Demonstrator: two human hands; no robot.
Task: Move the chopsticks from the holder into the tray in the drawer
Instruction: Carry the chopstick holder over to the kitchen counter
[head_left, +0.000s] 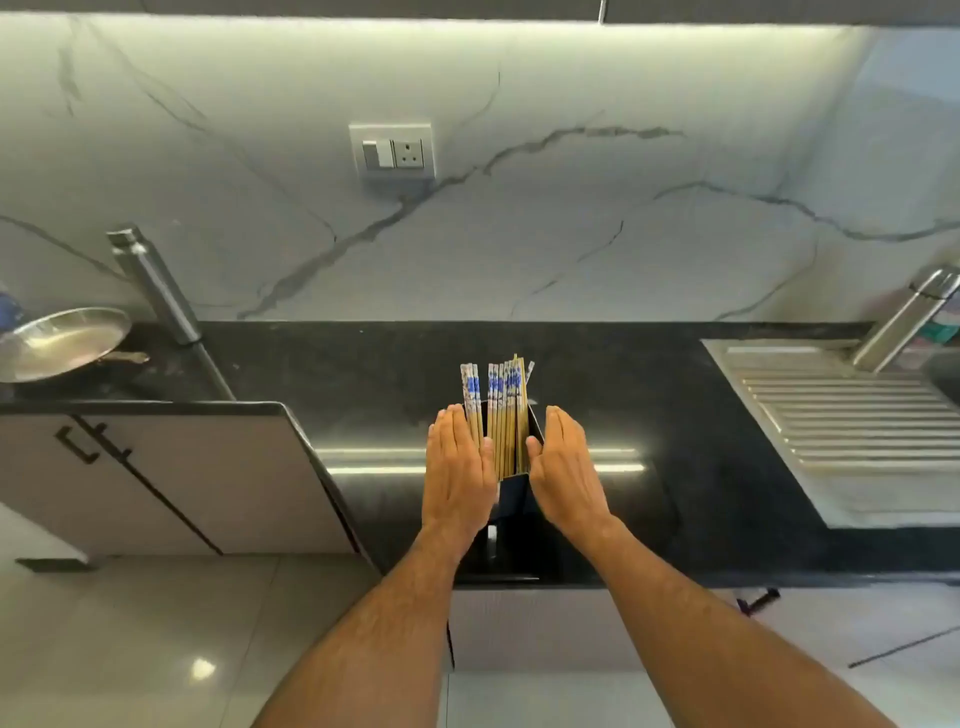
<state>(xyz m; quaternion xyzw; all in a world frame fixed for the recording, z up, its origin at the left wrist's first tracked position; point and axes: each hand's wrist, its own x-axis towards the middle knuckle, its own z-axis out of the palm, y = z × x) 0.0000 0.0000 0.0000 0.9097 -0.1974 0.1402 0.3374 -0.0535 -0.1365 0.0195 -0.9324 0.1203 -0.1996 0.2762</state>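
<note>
The worktop (363, 364) is seen as black polished stone, glossy, with light strips mirrored in it; the wall (519, 234) behind is covered with white marble-like slab, smooth, with grey veins; the chopsticks (506, 415) look like pale wood or bamboo, matt, with blue and white painted tops; the holder (511, 499) is dark and smooth, its material cannot be told; the pan (62, 343), two bottles (156, 286) and the ribbed drainboard (841, 415) are of shiny metal; the floor (156, 649) is laid with glossy pale tiles.
</note>
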